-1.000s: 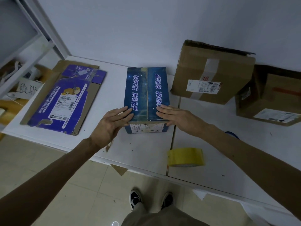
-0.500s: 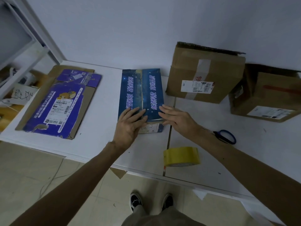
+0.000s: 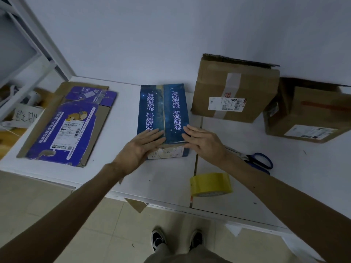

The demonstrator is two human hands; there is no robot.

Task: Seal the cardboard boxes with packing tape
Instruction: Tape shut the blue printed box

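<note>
"纸领科技 高端品质" on blue box (image 3: 173,109) flaps

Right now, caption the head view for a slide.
Left hand and right hand press blue box flaps flat, tape roll nearby.

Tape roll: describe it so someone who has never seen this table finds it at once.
Start at the white table, then find the blue printed box near its middle. Between that box and the table's front edge, slightly to the right, lies the tape roll. It is the only yellow, round thing there; the scissors nearby have blue handles.
</note>
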